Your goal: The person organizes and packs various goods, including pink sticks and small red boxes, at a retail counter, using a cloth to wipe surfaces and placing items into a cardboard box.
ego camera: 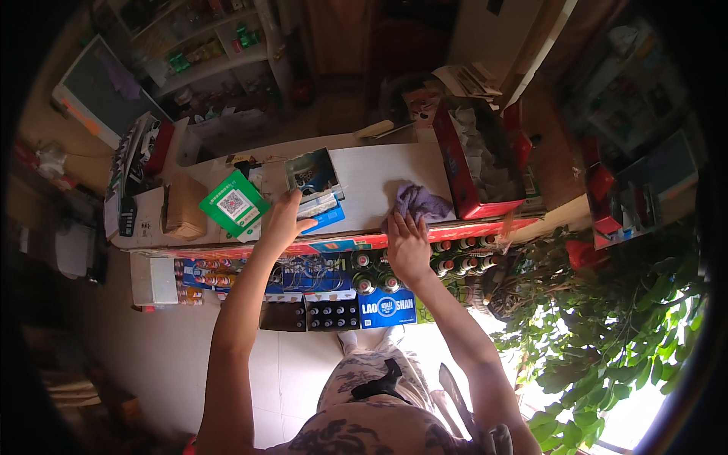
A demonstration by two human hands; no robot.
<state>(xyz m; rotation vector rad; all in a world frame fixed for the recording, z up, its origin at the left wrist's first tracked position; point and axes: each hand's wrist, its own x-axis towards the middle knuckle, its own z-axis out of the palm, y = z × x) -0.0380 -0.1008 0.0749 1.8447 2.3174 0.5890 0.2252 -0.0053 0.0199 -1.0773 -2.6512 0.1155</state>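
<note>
My left hand [282,223] grips the near left corner of a small open box [318,168] on the white counter [372,168]. Small items, hard to make out, lie inside the box. Below my thumb, a blue packet [330,218] sticks out at the box's near side. Left of this hand is a green card with a printed code [235,203]. My right hand [408,247] presses a crumpled purple cloth [421,200] onto the counter near its front edge, fingers spread over the cloth's near part. Just right of the cloth stands a red carton [463,182] holding crumpled pale material.
A brown cardboard box [185,207] and a calculator [127,216] sit at the counter's left. Below its red front edge are dark bottles [364,282], orange drink bottles [215,280] and a blue beer carton [388,309]. A leafy plant [603,341] fills the right side.
</note>
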